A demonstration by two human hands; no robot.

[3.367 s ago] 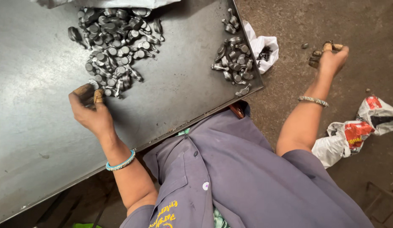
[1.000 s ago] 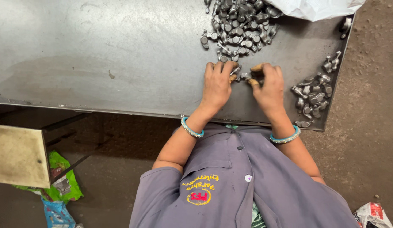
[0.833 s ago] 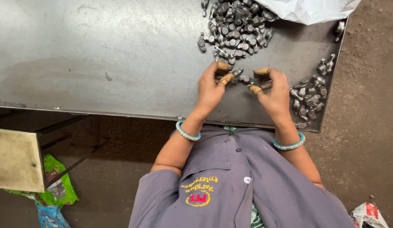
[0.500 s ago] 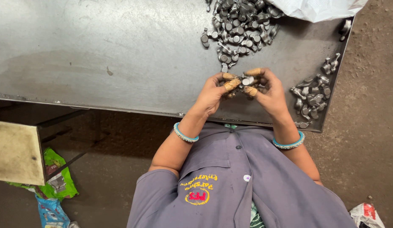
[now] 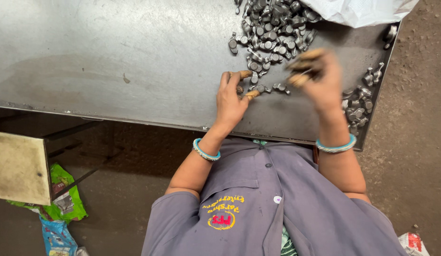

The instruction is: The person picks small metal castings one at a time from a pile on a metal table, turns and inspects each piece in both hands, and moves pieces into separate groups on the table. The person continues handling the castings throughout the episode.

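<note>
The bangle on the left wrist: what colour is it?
Turquoise-blue bangle, clearest in the head view.

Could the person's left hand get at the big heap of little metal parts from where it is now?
Probably yes: the left hand lies on the metal table beside the big heap, with only loose parts between them.

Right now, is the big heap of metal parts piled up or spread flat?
Piled up: the metal parts overlap in a heap on the steel table.
</note>
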